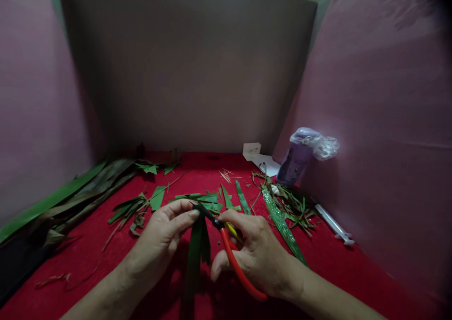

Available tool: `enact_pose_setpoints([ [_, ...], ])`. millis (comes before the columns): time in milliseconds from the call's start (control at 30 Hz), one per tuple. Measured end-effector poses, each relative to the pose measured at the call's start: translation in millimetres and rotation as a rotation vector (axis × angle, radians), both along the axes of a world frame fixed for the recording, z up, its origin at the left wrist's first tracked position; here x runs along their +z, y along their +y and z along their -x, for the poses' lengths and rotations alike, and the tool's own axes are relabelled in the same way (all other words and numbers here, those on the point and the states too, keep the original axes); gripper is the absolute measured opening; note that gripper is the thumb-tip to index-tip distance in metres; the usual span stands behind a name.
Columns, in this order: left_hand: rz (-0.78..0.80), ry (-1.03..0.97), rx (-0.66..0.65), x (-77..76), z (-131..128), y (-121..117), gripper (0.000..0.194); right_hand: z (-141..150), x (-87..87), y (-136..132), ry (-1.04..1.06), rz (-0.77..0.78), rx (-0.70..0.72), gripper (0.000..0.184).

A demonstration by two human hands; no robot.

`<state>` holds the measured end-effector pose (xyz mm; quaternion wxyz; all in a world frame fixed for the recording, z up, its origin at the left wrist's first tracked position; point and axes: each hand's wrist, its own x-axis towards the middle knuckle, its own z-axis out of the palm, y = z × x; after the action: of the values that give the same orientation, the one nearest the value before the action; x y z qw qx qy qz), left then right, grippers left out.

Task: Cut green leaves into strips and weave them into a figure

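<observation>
Between thumb and fingers, my left hand (164, 230) pinches the folded top of a dark green leaf strip (193, 259), whose ends hang down. A pair of scissors (241, 275) with red and yellow handles is in my right hand (256, 244). Their dark blades reach left to the leaf by my left fingertips; whether they cut into it I cannot tell. Just beyond my hands lie several cut green leaf pieces (212, 198) on the red cloth (158, 282).
Long leaves (84, 188) lie along the left side, near a small leaf bundle (130, 208). Toothpicks (228, 175) and white paper (264, 164) are farther back. A purple cup (294, 162) with plastic wrap, dried scraps (293, 207) and a syringe (334, 223) lie right, by the pink wall.
</observation>
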<state>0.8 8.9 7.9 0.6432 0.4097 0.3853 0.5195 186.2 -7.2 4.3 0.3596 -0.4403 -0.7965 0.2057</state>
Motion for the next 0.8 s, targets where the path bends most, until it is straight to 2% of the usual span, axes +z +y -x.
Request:
enact_pose_setpoints([
  [333,-0.018,0.002,0.001,0.4,-2.4,0.2,0.010,-0.1,-1.2,-0.5,0.015,-0.025,0.011,0.054],
  [600,-0.016,-0.013,0.018,-0.9,-3.6,-1.1,0.010,1.3,-3.1,-1.7,0.021,-0.051,0.019,0.059],
  [800,-0.008,-0.050,-0.025,-1.4,-1.5,-0.2,0.009,0.2,-0.4,-1.8,0.013,-0.035,0.041,0.057],
])
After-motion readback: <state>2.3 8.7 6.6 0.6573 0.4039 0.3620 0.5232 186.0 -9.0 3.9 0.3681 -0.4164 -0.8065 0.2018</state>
